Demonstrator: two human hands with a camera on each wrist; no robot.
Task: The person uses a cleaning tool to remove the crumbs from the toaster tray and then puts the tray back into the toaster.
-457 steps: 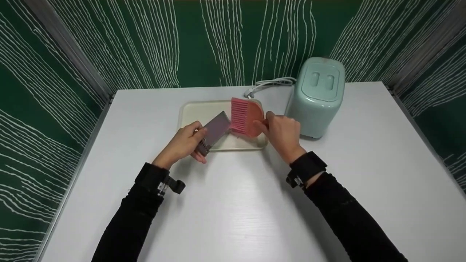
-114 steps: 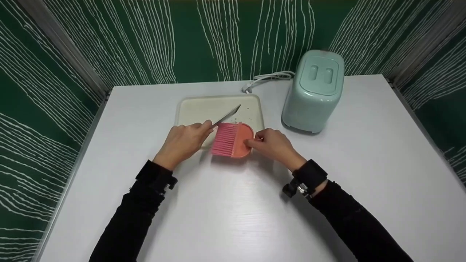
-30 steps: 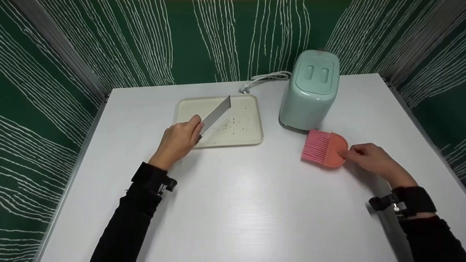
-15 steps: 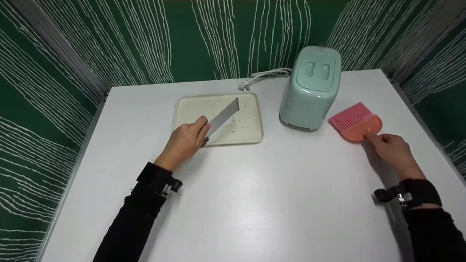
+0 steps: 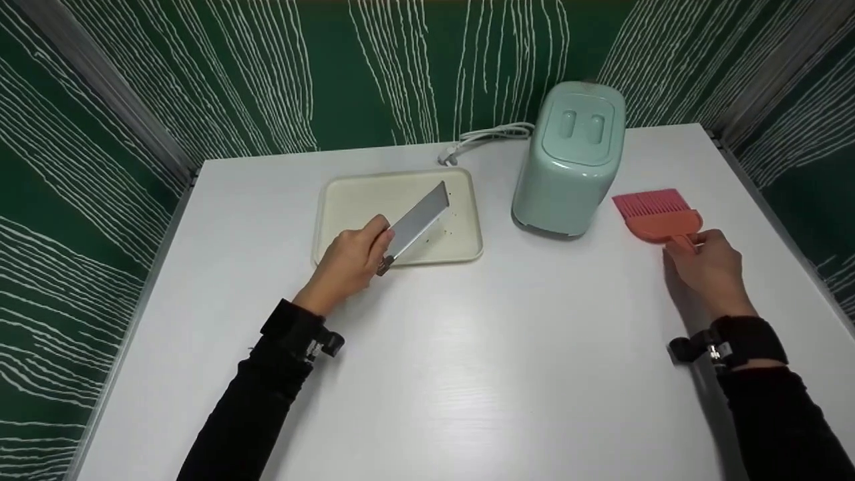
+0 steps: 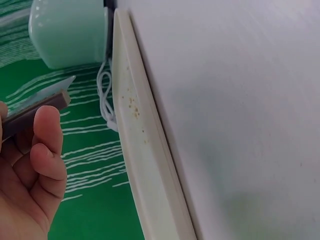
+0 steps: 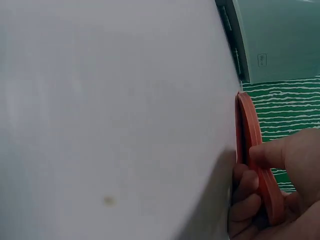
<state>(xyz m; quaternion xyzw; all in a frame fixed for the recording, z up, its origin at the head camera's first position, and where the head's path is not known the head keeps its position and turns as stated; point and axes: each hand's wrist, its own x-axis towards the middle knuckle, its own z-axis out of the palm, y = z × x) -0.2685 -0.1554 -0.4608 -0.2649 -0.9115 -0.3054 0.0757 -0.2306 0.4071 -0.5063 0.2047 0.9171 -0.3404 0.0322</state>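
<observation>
My left hand [image 5: 351, 257] grips one end of a flat metal crumb tray [image 5: 422, 212], which slants up over a cream serving tray [image 5: 361, 194]. In the left wrist view the crumb tray's end [image 6: 35, 107] shows between thumb and fingers, apart from the serving tray [image 6: 155, 200]. Brown crumbs [image 6: 134, 107] are scattered on the serving tray. At the right of the table, my right hand [image 5: 711, 270] pinches the short handle of an orange brush [image 5: 661, 226] with pink bristles [image 5: 651, 202]. The right wrist view has the brush [image 7: 256, 135] low by the tabletop, its bristles hidden.
A mint-green toaster [image 5: 571, 164] stands between the serving tray and the brush, near the back edge. Its white cord [image 5: 491, 133] lies bundled behind the serving tray. Green walls [image 5: 367, 73] with white lines enclose the white table [image 5: 454, 374] at back and sides.
The brush moved from over the serving tray to the table's right side, past the toaster, and turned bristles-away. My left hand still holds the crumb tray, shifted slightly right.
</observation>
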